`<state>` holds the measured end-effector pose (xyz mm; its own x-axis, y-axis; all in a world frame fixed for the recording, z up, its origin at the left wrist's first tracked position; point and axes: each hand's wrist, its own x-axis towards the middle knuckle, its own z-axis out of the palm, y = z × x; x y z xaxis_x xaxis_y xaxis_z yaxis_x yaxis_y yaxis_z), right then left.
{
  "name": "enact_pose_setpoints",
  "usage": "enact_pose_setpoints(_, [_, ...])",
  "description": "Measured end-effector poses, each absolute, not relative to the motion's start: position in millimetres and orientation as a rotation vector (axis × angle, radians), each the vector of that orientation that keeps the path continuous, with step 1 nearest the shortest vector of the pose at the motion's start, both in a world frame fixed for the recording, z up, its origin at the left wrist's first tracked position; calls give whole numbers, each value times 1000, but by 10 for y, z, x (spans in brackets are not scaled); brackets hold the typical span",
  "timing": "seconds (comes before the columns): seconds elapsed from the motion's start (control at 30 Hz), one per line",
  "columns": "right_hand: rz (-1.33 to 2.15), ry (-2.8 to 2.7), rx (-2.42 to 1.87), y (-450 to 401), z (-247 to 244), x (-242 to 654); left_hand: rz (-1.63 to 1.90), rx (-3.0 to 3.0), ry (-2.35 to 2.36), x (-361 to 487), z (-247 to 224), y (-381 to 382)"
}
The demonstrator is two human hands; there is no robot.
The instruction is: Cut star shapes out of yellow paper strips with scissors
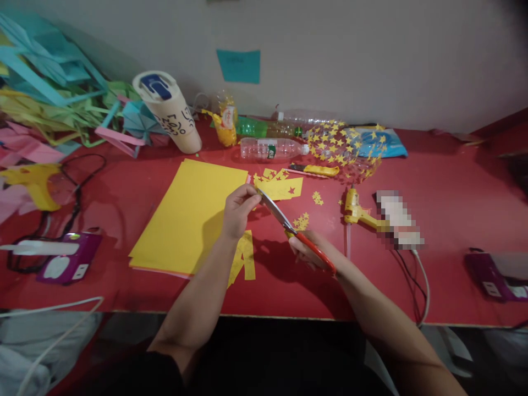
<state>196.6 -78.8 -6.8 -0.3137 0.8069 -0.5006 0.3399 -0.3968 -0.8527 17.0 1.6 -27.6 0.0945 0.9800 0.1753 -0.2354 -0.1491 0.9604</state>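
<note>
My left hand (239, 210) is closed in a pinch at the tip of the scissors, with a small bit of yellow paper (256, 186) between thumb and finger. In my right hand (310, 248) are red-handled scissors (273, 207), their blades pointing up and left to that paper; the blades look nearly together. Just beyond the fingertips lies a yellow strip with a star-shaped hole (284, 188), with cut scraps around it. Small yellow stars (302, 221) are heaped near the scissors. A stack of yellow sheets (181, 214) lies left of my hand, and more cut strips (249, 256) sit below it.
A yellow glue gun (352, 206) rests at right, near a blurred-out white object (398, 220). Behind are a yellow cutter (319, 170), plastic bottles (270, 148), a star-covered clear form (334, 144) and a tumbler (171, 115). Folded coloured paper (53, 71) fills the left back.
</note>
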Motion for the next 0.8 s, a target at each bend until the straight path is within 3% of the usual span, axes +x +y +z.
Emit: enact_pose_setpoints(0.8, [1661,-1452,-1566,-789,-186,1981,1346,1142,857,158,-278,24])
